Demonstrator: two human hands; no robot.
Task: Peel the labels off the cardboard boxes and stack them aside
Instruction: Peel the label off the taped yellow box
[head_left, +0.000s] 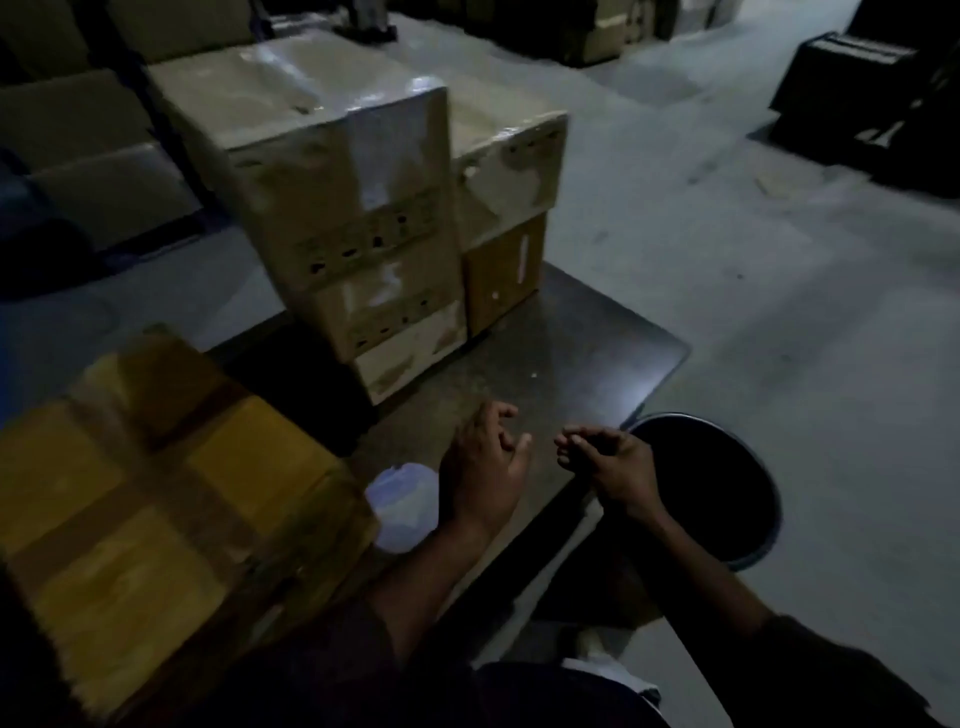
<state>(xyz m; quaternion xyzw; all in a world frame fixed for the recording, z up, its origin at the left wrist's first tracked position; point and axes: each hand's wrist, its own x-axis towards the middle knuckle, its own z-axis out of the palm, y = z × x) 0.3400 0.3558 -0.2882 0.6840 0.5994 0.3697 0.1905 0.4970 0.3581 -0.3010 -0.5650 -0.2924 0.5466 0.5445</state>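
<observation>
Dim concrete floor (727, 270) runs through a storeroom, with dark boxes along the far edges and a low dark platform (597, 353) in the middle. Just right of the right hand's fingertips stands a round black bin (748, 488), its rim close to the knuckles. Below the left hand's fingers lies a pale, crumpled plastic bag (402, 499), partly hidden by the wrist.

Both hands hang over the platform's near edge, close together but apart. The left hand (485, 467) has loosely curled fingers and grasps nothing that shows. The right hand (610, 462) has its fingers drawn in toward the thumb; whether they pinch anything is too blurred to tell.

Beyond the fingertips, on the platform, rises a tall stack (358, 234) of taped cardboard boxes, glossy with clear tape and showing pale torn patches on the near face. A shorter stack (506, 208) touches its right side, with a plain brown box at the bottom. Left of the left hand sits a yellow-brown box (156, 493), crossed by wide tape bands, blurred and very near the camera.
</observation>
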